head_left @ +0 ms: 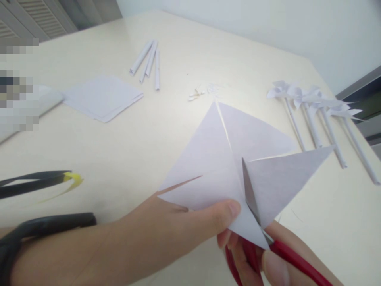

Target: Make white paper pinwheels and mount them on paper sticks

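In the head view a white square sheet of paper (202,147) has slits running in from its corners toward the middle. My left hand (214,218) grips its near edge, thumb on top and fingers mostly hidden beneath. Below it, my right hand (253,262) is closed on red-handled scissors (297,262). The scissor blades straddle the sheet at the near corner, one blade lying over the paper and pointing away from me. A cut runs up from that corner between the blades. Part of the right hand is covered by the sheet and the handles.
Several paper pinwheels (309,99) on rolled sticks lie at the right. Rolled paper tubes (150,61) and stacked paper squares (102,95) are farther back. Cotton-tipped bits (195,94) lie behind the sheet. A black strap-like item with a yellow end (73,178) is at left.
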### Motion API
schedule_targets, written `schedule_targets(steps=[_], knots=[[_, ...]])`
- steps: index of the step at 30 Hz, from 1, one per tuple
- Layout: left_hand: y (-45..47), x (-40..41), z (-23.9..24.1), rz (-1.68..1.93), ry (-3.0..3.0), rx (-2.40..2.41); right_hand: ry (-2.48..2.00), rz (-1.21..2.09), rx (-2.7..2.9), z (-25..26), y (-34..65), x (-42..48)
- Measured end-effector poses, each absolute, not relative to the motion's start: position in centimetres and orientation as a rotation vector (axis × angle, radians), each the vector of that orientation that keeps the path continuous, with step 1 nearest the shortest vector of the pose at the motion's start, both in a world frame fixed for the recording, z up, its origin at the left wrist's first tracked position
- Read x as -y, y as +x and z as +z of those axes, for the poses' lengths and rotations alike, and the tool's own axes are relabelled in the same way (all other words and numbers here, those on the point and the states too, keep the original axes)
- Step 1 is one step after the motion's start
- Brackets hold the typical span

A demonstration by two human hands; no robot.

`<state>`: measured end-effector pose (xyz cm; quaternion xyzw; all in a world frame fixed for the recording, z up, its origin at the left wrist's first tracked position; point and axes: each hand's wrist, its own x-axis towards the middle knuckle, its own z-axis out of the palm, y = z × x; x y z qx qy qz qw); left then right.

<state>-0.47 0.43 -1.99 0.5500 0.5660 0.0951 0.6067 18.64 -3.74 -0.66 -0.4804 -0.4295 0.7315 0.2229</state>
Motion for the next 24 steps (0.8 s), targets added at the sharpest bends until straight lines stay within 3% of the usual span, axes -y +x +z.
schedule_targets(steps=[7, 24], knots=[[0.6, -0.9, 1.4, 0.172, 1.059, -1.415, -1.297, 2.026, 1.209, -0.6, 18.2, 3.6], [1.7, -0.3, 2.1, 0.257, 1.097, -1.542, -1.474, 1.971, 1.230, -1.0, 18.7, 4.5]])
